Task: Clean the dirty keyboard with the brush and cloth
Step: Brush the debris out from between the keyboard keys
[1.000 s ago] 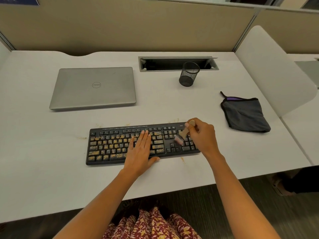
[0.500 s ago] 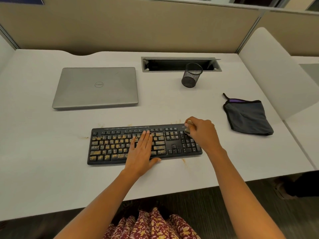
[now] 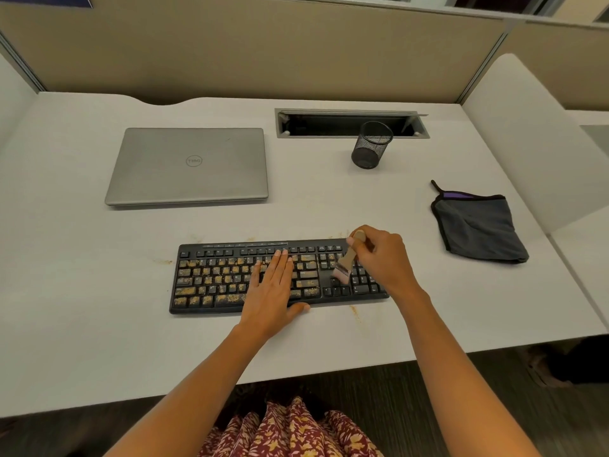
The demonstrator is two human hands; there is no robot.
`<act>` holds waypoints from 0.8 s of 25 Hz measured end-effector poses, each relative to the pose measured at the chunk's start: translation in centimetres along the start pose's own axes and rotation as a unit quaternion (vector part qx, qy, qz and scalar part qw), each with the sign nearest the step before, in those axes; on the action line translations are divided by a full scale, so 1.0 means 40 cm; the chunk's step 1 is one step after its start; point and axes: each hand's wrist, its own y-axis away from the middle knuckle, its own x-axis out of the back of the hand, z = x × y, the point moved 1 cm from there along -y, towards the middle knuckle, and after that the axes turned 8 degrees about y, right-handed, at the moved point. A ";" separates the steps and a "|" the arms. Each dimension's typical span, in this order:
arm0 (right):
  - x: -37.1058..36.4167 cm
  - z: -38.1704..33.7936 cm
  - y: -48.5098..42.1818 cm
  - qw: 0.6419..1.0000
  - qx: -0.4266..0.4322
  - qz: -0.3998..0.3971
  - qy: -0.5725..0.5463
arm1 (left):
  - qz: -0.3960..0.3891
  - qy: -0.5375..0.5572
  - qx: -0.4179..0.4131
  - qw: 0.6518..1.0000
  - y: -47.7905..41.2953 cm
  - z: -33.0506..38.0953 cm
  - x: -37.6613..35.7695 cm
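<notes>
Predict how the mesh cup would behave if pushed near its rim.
The mesh cup is probably light: open wire, seemingly empty. It may tip rather than slide, since its base looks narrower than its rim. Tipped, its round tapered wall would likely roll in a curve.

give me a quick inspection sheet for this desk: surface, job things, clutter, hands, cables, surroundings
surface: white desk, tan residue in spots around the keyboard
job's things: black keyboard, left and middle keys caked tan, right keys mostly dark; brush with bristles on the right keys; grey cloth folded at the right, apart
clutter: closed silver Dell laptop; black mesh pen cup
hands: left hand flat on the keys; right hand grips the brush handle
cables: nothing seen; cable hatch open
surroundings: beige partition, white side divider
</notes>
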 end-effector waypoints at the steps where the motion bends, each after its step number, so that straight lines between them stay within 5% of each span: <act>1: -0.003 -0.005 -0.002 1.000 -0.001 -0.010 0.012 | -0.002 -0.001 0.000 1.000 0.000 0.000 0.001; 10: -0.006 -0.036 -0.041 0.994 -0.037 0.094 -0.040 | -0.004 -0.011 0.003 1.000 0.004 0.004 0.006; 16: -0.006 0.000 -0.040 0.998 0.016 -0.054 -0.013 | -0.005 -0.010 0.007 1.000 0.004 0.004 0.005; 20: -0.024 0.000 -0.045 0.998 0.026 -0.028 -0.040 | -0.003 -0.004 0.007 1.000 0.003 0.005 0.005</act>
